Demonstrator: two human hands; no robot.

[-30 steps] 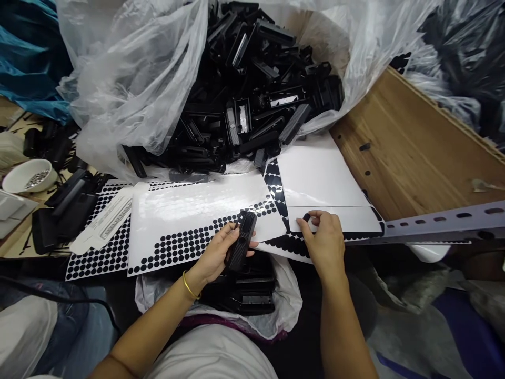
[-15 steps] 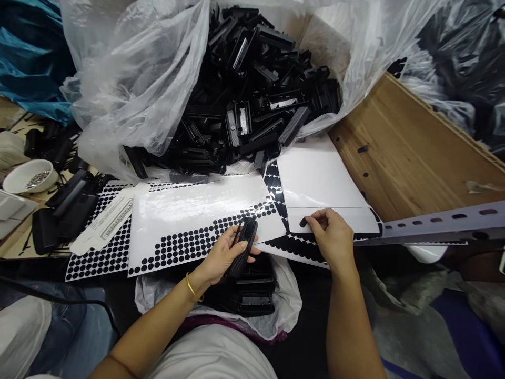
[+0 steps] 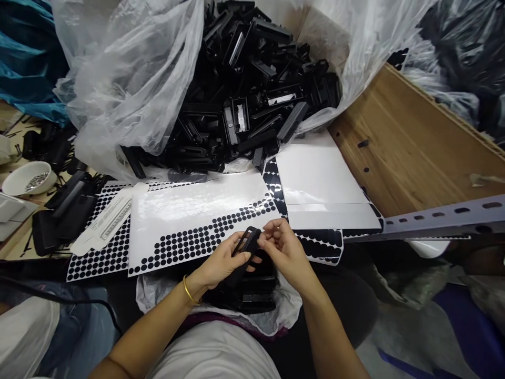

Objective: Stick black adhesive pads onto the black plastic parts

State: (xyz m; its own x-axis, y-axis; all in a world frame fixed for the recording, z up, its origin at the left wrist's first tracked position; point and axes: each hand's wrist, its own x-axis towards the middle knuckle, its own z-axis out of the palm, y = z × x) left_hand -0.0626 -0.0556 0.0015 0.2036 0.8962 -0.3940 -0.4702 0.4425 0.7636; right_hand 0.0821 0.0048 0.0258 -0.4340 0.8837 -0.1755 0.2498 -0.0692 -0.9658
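Observation:
My left hand (image 3: 228,259) is wrapped round a black plastic part (image 3: 249,243) with a ribbed face and a slot at its upper end, tilted up above a bag. At the part's right edge, the thumb and finger of my right hand (image 3: 282,246) are pinched together. The small black oval sticker they held a moment ago is hard to make out against the dark part. Behind my left hand lies a white sheet with rows of round black stickers (image 3: 185,245). Under a blank white sheet (image 3: 321,179), a sheet of black oval stickers (image 3: 325,245) sticks out.
A large heap of black plastic parts (image 3: 244,105) fills a clear plastic bag (image 3: 130,68) at the back. An open bag (image 3: 290,302) with more parts sits by my lap. At left are a white bowl (image 3: 29,178) of small metal pieces and a paper card (image 3: 104,218). A cardboard flap (image 3: 418,142) slopes at right.
My right hand has moved left from the white sheet to the black part, carrying a black oval sticker. My left hand still grips the part, which is slightly turned and lower.

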